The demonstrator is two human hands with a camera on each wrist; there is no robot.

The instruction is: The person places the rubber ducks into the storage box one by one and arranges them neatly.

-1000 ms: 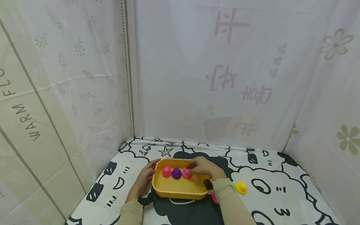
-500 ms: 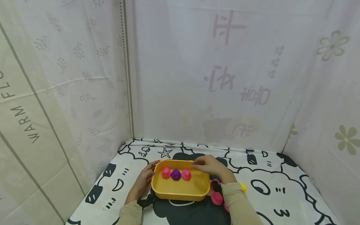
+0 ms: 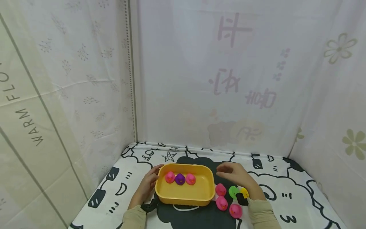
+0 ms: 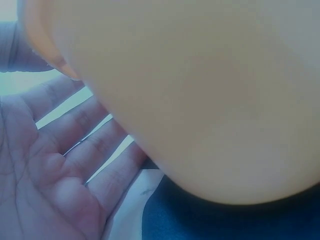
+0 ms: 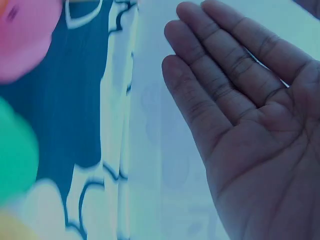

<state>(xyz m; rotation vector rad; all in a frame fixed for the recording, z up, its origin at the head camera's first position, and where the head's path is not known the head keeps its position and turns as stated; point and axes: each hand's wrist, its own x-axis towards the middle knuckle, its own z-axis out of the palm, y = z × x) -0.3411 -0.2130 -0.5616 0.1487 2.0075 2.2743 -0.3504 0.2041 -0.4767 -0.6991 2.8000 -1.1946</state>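
My left hand (image 3: pixel 148 183) rests against the left side of a yellow plastic tray (image 3: pixel 186 201). In the left wrist view, its straight fingers (image 4: pixel 82 122) reach the outside of the tray wall. Inside the tray stand a pink rubber duck (image 3: pixel 170 177), a purple rubber duck (image 3: pixel 180 179) and another pink duck (image 3: pixel 190 179) in a row. My right hand (image 3: pixel 235 174) hovers right of the tray with nothing in it, its fingers extended in the right wrist view. Near it lie a green duck (image 3: pixel 233 192) and a yellow duck (image 3: pixel 244 192), partly hidden by the wrist strap.
Three more pink ducks lie right of the tray: an upper pink duck (image 3: pixel 220 189), a middle pink duck (image 3: pixel 221 203) and a lower pink duck (image 3: pixel 235 211). A cartoon-print cloth (image 3: pixel 280 187) covers the table. Patterned curtains (image 3: pixel 183 79) enclose the back and sides.
My right hand has let go of the right-hand pink duck in the tray and moved right, out over the cloth. More ducks there are now uncovered. The left hand stays at the tray.
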